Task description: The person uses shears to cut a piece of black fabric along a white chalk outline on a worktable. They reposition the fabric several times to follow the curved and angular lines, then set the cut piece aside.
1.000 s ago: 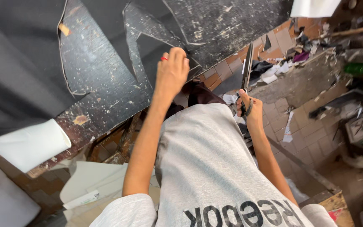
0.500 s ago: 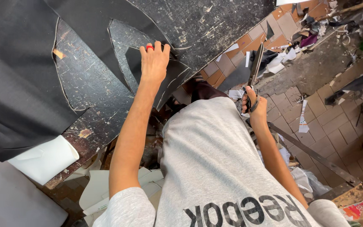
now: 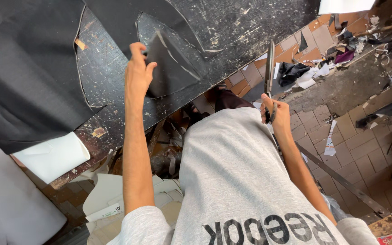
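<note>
Left hand is pinched shut on a cut piece of black material, thumb under, fingers on top, gripping its left edge. The piece is tilted up off the table, near the table's front edge, just right of the big black sheet it seems cut from. Right hand is off the table, beyond its front edge over the tiled floor, fist closed round the handles of scissors, blades pointing up and, as far as I can tell, closed.

Judgement: the step in hand looks like lifting the cut piece free. To do it well, keep the pinch near the edge, peel upward away from the sheet so no uncut thread snags, and keep the scissors well clear of the table. A white sheet lies at the table's near left corner. Scraps litter the floor.
</note>
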`<state>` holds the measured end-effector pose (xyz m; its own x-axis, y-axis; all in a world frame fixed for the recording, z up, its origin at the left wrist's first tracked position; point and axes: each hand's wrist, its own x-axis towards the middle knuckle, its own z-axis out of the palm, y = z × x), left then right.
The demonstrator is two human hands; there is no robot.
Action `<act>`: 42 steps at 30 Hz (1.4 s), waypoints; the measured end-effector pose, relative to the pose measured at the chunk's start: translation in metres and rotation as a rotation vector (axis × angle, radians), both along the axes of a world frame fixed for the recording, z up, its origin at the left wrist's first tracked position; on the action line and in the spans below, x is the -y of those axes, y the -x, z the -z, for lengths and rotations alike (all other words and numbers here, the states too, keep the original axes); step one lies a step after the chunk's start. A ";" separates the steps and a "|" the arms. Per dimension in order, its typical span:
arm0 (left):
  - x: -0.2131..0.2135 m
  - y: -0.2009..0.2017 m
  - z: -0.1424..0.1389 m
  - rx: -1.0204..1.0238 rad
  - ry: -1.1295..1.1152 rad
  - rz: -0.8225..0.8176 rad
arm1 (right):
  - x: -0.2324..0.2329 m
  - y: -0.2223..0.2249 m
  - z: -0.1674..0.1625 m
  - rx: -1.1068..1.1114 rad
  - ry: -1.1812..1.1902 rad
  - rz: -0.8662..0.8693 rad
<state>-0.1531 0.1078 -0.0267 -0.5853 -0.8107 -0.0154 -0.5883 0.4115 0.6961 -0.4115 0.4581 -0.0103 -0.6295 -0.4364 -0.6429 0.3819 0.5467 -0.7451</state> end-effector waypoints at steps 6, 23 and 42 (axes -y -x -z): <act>-0.025 -0.020 0.007 0.282 0.345 -0.107 | 0.029 -0.027 -0.010 0.003 -0.033 -0.187; -0.100 0.004 0.064 0.088 0.379 0.073 | 0.043 -0.020 -0.012 0.002 -0.308 -0.596; -0.110 0.025 0.067 0.162 0.540 -0.028 | 0.091 0.037 0.007 0.067 -0.322 -1.130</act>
